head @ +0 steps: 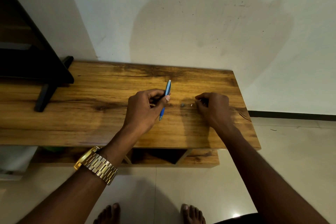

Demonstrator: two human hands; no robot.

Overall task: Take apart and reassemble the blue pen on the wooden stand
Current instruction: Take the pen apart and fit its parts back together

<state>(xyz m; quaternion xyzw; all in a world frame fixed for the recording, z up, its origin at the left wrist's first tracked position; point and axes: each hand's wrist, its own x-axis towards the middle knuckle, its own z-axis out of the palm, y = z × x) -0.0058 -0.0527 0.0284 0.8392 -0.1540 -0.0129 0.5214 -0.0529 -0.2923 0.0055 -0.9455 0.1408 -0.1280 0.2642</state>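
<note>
Standing on pale floor tiles point(181, 183), two bare feet point(109, 213) show at the bottom edge, toes pointed at the stand point(91, 114). Above them both forearms reach forward over the stand's near edge; the left wrist carries a gold watch point(96, 164) hanging short of that edge. Under the top, an open shelf cubby point(158, 155) sits between the arms.

The left hand point(145, 109) is closed around the pen point(166, 99), thumb and fingers pinching its barrel near the middle. The pen is tilted, its dark blue tip low and toward the viewer, its pale cap end pointing at the wall. The tip seems just above the wood; whether it touches I cannot tell.

The right hand point(214, 107) rests knuckles-up on the top, fingers curled narrow over something small; what it holds is hidden. Just beside its fingertips lie two small pieces point(187, 104), one grey, one whitish, between the hands.

Bare wood runs wide to the left of the left hand, and a narrower strip lies right of the right hand before the right edge. Farther left, a black leg point(43, 96) of a dark object stands on the top. Behind, the stand's far edge meets a white wall point(200, 23).
</note>
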